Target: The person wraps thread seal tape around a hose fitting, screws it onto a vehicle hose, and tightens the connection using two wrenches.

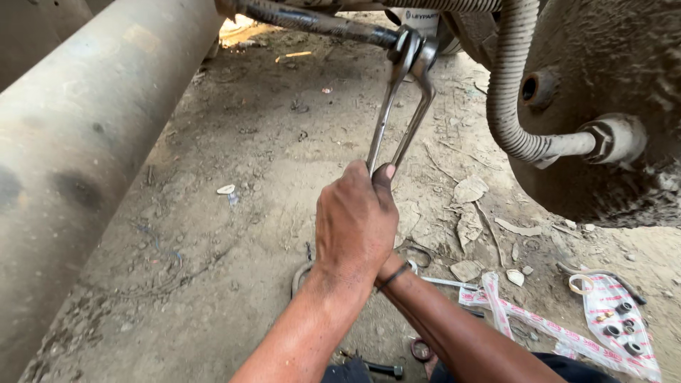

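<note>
Under a vehicle, over dusty ground (234, 177): squeezes two spanners (382, 124) together at their lower ends with the left hand (355, 223), fingers wrapped fully shut around both shafts, thumb up along the steel. Brings the right wrist (392, 274), ringed by a dark band, in under that fist; right hand hidden behind the left, grip there impossible to tell. Keeps both spanner heads seated side by side on a fitting (415, 48) at the end of a dark rod (319, 23) near the top of the view, shafts slanting down and converging into the grip. Looks like stiff, fairly heavy polished steel: no give along the length, but probably slick under greasy, dusty skin. Best taken far from the heads, at the shaft tips, for leverage, with the palm square across both bars against twisting out. Likely to jump off the fitting with heads seated shallow, knuckles then close to the ground. To the right, a ribbed hose (505, 92) curving into a hex union on a mud-caked drum (610, 64); to the left, a thick grey pipe (85, 135) running along the frame edge. Lower right, clear plastic packets (616, 319) with small rings and nuts, lying well apart from the hands, among scraps of paper and stones
</note>
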